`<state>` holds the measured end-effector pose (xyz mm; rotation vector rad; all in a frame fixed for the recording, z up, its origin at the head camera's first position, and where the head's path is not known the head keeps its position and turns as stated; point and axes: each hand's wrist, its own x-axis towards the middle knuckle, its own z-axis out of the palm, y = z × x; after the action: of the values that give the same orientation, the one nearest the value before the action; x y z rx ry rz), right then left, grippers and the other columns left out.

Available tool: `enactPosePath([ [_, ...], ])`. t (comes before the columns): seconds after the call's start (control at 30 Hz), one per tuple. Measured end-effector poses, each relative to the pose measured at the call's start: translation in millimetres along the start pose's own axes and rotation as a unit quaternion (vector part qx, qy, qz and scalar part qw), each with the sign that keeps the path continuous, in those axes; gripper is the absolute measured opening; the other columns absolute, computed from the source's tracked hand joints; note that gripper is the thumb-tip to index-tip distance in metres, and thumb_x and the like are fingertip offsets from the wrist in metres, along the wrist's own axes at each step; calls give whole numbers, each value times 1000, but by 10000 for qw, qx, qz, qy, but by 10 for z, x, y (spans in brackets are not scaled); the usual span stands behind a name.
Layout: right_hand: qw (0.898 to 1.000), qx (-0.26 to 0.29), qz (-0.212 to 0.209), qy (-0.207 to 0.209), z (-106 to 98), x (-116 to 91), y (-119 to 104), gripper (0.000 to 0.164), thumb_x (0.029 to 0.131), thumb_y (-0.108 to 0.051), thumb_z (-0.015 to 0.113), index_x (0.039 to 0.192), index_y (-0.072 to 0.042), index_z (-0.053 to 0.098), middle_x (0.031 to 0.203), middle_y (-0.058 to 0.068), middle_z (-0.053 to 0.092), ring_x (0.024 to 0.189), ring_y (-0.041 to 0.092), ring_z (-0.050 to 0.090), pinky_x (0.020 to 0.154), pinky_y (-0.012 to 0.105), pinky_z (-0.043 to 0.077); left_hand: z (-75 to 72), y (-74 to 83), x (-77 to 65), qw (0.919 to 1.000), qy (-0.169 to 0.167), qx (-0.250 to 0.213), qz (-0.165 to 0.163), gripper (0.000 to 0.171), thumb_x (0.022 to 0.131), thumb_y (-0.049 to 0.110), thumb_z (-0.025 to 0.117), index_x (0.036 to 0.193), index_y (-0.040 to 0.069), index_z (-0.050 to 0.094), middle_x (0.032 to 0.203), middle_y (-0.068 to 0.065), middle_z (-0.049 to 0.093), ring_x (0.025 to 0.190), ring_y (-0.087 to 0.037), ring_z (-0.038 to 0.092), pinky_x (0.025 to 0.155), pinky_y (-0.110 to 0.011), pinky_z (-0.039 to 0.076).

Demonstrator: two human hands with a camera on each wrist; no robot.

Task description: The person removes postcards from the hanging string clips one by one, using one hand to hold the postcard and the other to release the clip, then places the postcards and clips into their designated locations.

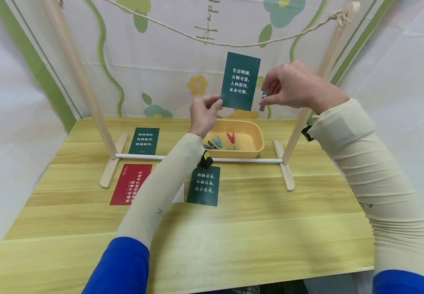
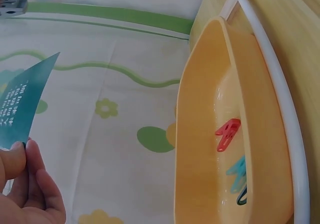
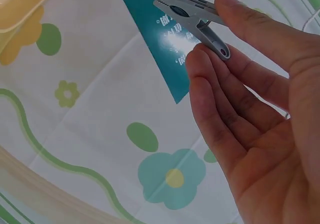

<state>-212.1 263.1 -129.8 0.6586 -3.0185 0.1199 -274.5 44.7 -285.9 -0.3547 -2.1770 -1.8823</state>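
Note:
My left hand (image 1: 204, 114) pinches a dark green card (image 1: 240, 81) with white lettering by its lower left corner, holding it upright below the rope (image 1: 212, 41). Just right of the card, my right hand (image 1: 296, 86) holds a grey clothespin (image 1: 264, 99) between thumb and fingers. In the right wrist view the clothespin (image 3: 192, 19) has its toothed end pointing away from the palm, overlapping the card. Behind and below the left hand stands a yellow basin (image 1: 248, 154) containing a red clothespin (image 1: 231, 137), a light blue clothespin (image 1: 217, 141) and a dark one.
The rope sags between two wooden posts (image 1: 83, 77) joined low down by a white rod (image 1: 234, 159). On the table (image 1: 263, 232) lie two more green cards (image 1: 203, 185), a red card (image 1: 129, 183) and a white one partly hidden by my left arm. A floral cloth hangs behind.

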Motion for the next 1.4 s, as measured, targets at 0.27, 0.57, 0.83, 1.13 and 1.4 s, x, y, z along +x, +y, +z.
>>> enactPosePath([
  [0.27, 9999, 87, -68, -77, 196, 26, 42, 31, 93, -29, 84, 109, -4, 76, 101, 13, 80, 91, 22, 75, 85, 40, 61, -103, -69, -7, 9998, 99, 17, -189, 27, 105, 14, 66, 128, 4, 75, 121, -13, 77, 102, -20, 75, 91, -29, 60],
  [0.57, 9987, 399, -53, -310, 490, 77, 97, 27, 92, -24, 84, 106, -2, 77, 99, 14, 80, 90, 24, 75, 87, 43, 63, -175, -145, -3, 9993, 201, 66, -320, 25, 105, 11, 65, 127, 3, 76, 116, -15, 78, 101, -22, 73, 91, -30, 60],
  [0.83, 9970, 669, 15, -378, 686, 113, 124, 28, 92, -23, 85, 109, -2, 78, 100, 14, 80, 90, 24, 74, 88, 43, 63, -242, -209, -33, 9984, 202, 169, -493, 26, 106, 14, 65, 128, 5, 75, 118, -13, 77, 104, -21, 73, 93, -30, 60],
  [1.13, 9950, 818, 155, -558, 896, 124, 156, 23, 93, -25, 83, 103, -5, 79, 95, 9, 80, 86, 20, 73, 83, 40, 61, -379, -271, -77, 9976, 174, 172, -644, 27, 107, 11, 63, 130, 2, 73, 121, -18, 75, 107, -27, 72, 95, -35, 59],
  [1.4, 9927, 1002, 275, -619, 1064, 134, 208, 21, 94, -25, 83, 101, -6, 80, 92, 8, 78, 82, 20, 70, 75, 33, 57, -485, -371, -91, 9968, 239, 159, -747, 25, 106, 9, 64, 127, 1, 74, 120, -19, 76, 108, -31, 73, 93, -33, 58],
])
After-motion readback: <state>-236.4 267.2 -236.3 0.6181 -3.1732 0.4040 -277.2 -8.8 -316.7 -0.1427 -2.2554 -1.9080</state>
